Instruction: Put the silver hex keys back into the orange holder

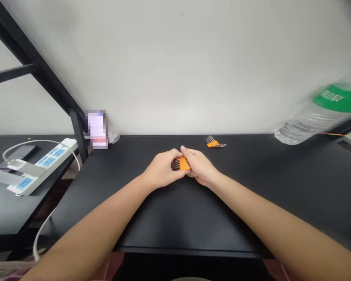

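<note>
Mid-frame, the left hand (pixel 163 168) and right hand (pixel 201 166) pinch 1 orange holder (pixel 184 163), apparently adjusting it; the next move likely needs steady grip.

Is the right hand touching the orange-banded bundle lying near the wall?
Apart. In the head view, black tabletop shows between the right hand and the bundle.
</note>
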Motion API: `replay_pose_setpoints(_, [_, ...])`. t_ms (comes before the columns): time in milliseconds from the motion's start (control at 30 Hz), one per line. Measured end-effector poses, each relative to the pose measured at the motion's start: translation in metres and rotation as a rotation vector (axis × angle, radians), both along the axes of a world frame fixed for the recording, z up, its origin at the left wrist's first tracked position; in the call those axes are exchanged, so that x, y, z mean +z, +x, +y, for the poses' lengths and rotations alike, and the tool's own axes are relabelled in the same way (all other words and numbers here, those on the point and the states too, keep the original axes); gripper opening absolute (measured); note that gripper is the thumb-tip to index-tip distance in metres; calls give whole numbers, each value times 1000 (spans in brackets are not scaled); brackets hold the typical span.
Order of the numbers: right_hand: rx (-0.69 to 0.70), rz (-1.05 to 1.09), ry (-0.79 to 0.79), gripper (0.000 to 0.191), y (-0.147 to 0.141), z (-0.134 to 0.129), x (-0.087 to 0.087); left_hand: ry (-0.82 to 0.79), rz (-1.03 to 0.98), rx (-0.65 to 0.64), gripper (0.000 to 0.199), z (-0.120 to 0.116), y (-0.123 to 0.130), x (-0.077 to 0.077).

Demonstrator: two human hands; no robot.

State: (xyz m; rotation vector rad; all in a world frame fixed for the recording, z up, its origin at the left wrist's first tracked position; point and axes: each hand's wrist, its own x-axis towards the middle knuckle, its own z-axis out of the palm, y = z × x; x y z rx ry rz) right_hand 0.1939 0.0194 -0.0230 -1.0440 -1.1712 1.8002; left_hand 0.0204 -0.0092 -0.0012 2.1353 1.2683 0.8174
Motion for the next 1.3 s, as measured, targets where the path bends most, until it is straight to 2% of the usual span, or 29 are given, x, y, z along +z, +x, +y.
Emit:
replay_pose_setpoints(200, [3, 140, -2, 49, 3, 1, 0, -35, -87, -39, 42, 4, -5, 1])
replay_pose_setpoints(367, [-2, 167, 22, 50, 11, 5, 0, -27, -66, -46, 47, 11, -14, -3])
replay_pose_setpoints(500, [-54, 97, -12, 55, 29, 20, -1, -49, -27, -3, 25, 22, -24, -10])
replay_pose_setpoints(600, [-22, -84, -20, 57, 42, 33, -5, -2, 65, 8, 15, 28, -29, -13])
replay_pose_setpoints(700, [-50, -307, 53, 59, 50, 42, -10, 88, 194, -33, 15, 28, -31, -14])
replay_pose_setpoints(733, [-50, -371, 83, 60, 52, 44, -11, 106, 232, -40, 16, 27, -30, -14])
replay_pose_setpoints(800, [-41, -498, 146, 59, 56, 49, -12, 134, 294, -46, 30, 24, -28, -14])
replay_pose_setpoints(867, [-14, -685, 240, 59, 58, 54, -11, 166, 345, -63, 46, 21, -24, -15])
replay_pose_setpoints(900, [-5, -798, 304, 59, 59, 56, -11, 179, 372, -82, 47, 20, -22, -16])
replay_pose_setpoints(1000, [-8, -1119, 556, 57, 59, 60, -11, 189, 449, -147, 40, 17, -18, -17])
replay_pose_setpoints(1067, [-44, -1258, 676, 55, 59, 60, -13, 184, 482, -162, 35, 17, -17, -17])
replay_pose_setpoints(1300, [-92, -1515, 701, 55, 59, 52, -18, 193, 494, -112, 26, 17, -17, -15])
